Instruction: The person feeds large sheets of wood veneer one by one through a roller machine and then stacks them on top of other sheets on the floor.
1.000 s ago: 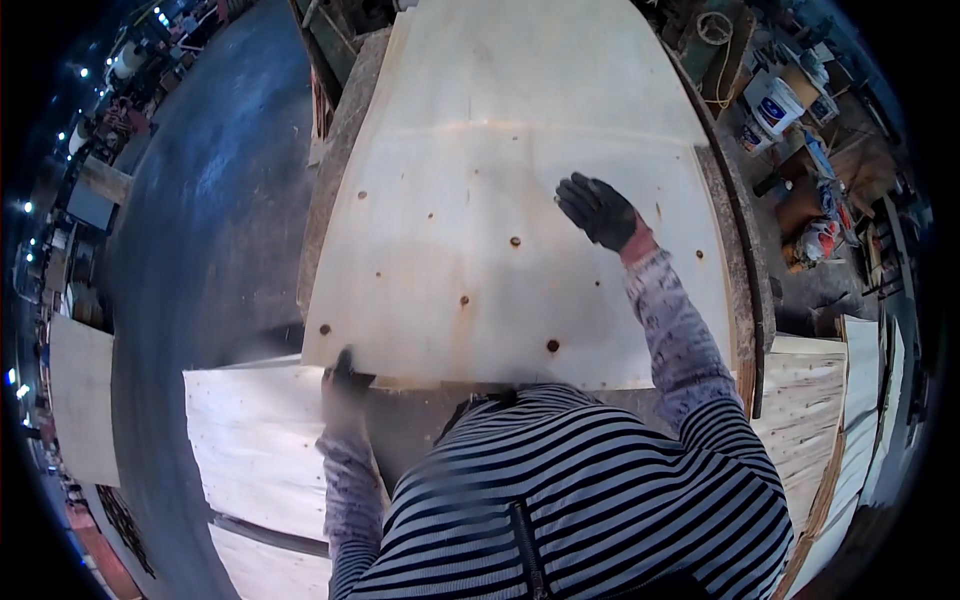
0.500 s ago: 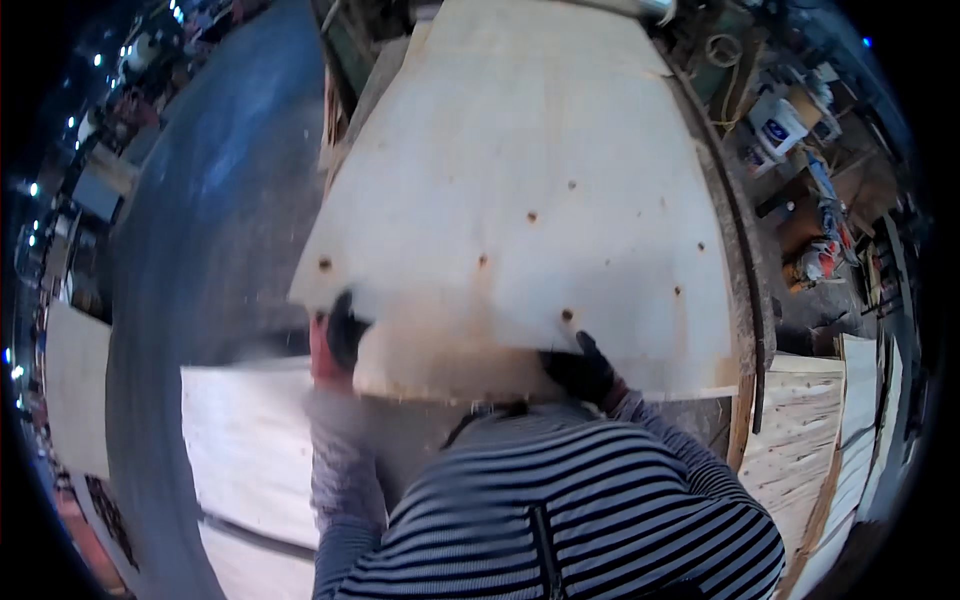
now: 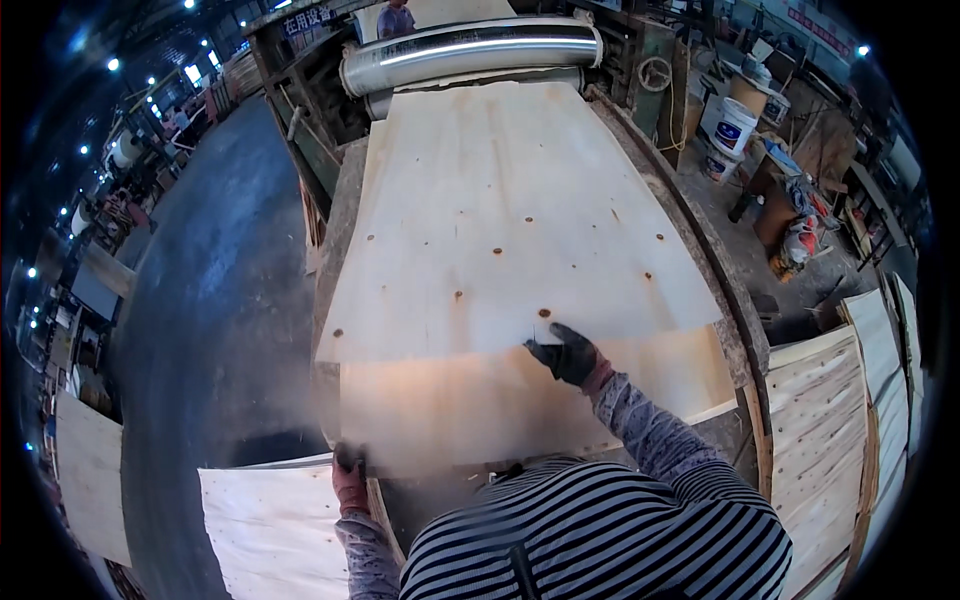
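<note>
A broad, pale wood veneer sheet [image 3: 480,200] with several dark knots lies on the bench and reaches to a metal roller. Beneath its near edge a second veneer sheet [image 3: 430,410] shows, blurred by motion. My left hand [image 3: 349,480], in a black and red glove, is closed at that lower sheet's near left corner; its fingers are partly hidden. My right hand [image 3: 567,355], gloved the same way, lies at the upper sheet's near edge, right of centre, thumb and fingers apart. A dark knot is just beyond its fingertips.
The shiny roller [image 3: 475,55] crosses the far end, with a person [image 3: 395,18] beyond it. A rail [image 3: 690,230] runs along the bench's right side. More veneer [image 3: 270,525] lies low left, and another stack [image 3: 815,420] stands right. White buckets [image 3: 733,130] are at far right.
The upper sheet's near edge now lies farther from me, baring the lower sheet. My left hand came down toward me; my right hand shifted slightly away. The view tilted up, showing the roller.
</note>
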`<state>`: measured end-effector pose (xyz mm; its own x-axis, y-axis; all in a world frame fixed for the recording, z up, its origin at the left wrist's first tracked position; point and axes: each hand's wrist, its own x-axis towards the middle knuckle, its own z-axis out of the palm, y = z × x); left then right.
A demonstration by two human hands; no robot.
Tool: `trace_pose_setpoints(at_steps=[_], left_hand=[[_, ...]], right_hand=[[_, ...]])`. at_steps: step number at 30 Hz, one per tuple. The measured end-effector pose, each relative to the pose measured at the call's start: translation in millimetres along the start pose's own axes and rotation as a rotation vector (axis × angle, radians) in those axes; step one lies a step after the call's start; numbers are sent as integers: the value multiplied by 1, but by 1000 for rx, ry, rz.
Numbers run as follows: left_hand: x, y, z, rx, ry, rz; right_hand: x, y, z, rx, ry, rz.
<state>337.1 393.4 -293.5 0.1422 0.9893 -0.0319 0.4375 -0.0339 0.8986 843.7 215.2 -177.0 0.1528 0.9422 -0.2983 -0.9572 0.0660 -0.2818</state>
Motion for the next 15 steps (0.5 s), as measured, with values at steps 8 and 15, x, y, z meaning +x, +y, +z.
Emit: trace_pose_setpoints(at_steps=[8, 15], left_hand=[[-39, 151, -20, -832, 75, -83], [-66, 117, -17, -828, -163, -239]], right_hand=[[38, -71, 47, 34, -180, -78], [83, -117, 71, -18, -274, -138]])
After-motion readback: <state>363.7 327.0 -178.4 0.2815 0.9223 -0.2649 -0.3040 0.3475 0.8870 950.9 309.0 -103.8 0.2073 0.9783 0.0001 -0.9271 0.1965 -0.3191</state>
